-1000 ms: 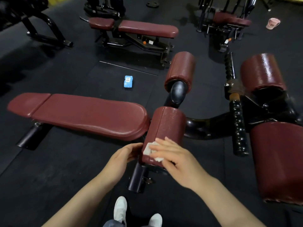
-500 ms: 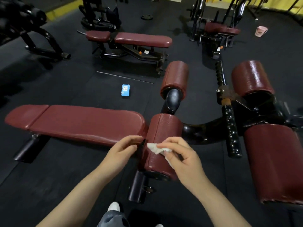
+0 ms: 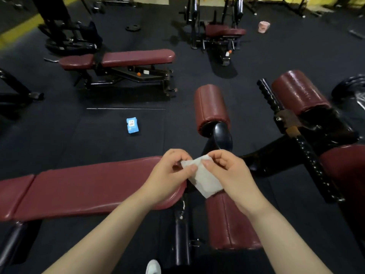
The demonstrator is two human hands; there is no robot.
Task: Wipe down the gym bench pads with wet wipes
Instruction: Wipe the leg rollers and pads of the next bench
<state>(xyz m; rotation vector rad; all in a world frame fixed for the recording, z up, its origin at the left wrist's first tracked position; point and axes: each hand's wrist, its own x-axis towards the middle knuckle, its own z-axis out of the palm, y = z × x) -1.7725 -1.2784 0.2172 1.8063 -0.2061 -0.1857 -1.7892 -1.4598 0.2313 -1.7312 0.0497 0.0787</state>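
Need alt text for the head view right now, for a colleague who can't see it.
Both hands, left hand and right hand, pinch a white wipe above a maroon roller pad. A long bench pad lies left; a blue wipe pack sits on the floor.

Black floor (image 3: 118, 147) — blue wipes pack (image 3: 132, 125)

The upper corners of the wet wipe (image 3: 203, 178) are covered by the fingers (image 3: 192, 168) of the left hand (image 3: 167, 175) and those of the right hand (image 3: 229, 173). Behind them, the top of the nearest roller pad (image 3: 229, 220) is out of sight. The long bench pad (image 3: 88, 188) runs off the left edge; another pad (image 3: 347, 175) is cut by the right edge. The blue packet (image 3: 132, 125) on the floor carries a label too small to read — likewise the pink thing (image 3: 263, 27) far back. A white shoe (image 3: 153, 266) is clipped at the bottom edge.
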